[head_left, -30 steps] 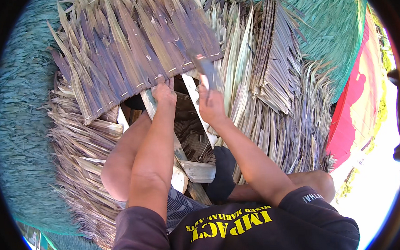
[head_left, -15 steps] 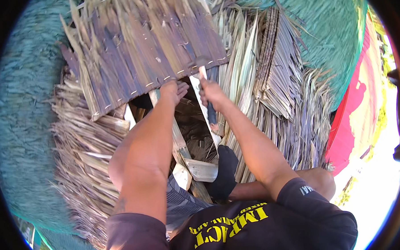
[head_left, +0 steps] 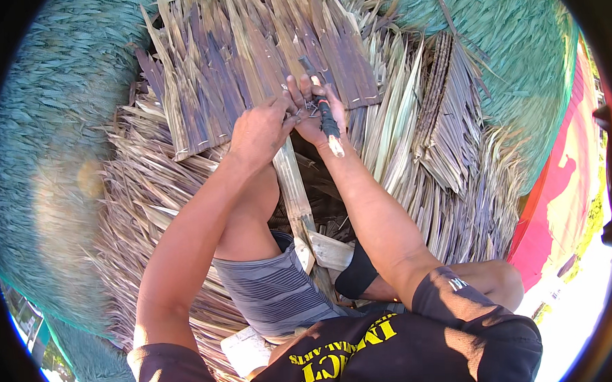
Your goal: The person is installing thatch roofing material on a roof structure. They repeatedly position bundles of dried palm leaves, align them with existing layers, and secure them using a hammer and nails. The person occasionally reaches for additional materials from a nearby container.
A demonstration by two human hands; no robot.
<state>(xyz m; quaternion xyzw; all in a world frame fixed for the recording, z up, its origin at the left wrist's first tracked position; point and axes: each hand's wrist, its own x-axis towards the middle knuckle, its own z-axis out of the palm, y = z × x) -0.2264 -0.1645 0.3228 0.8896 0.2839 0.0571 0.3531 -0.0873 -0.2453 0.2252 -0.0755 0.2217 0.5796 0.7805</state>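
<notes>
Gripping the lower edge of a flat panel of dried, brown-purple palm leaves [head_left: 246, 64], the left hand [head_left: 259, 130] is closed on the leaf ends. Just beside it, touching the same edge, the right hand [head_left: 314, 109] is curled around a slim dark tool with a pale tip [head_left: 328, 125], its fingers pressing into the leaves. A pale split wooden slat [head_left: 296, 191] runs from below the panel toward the person's lap. Loose grey-tan palm fronds [head_left: 441, 158] lie heaped to the right of the panel.
</notes>
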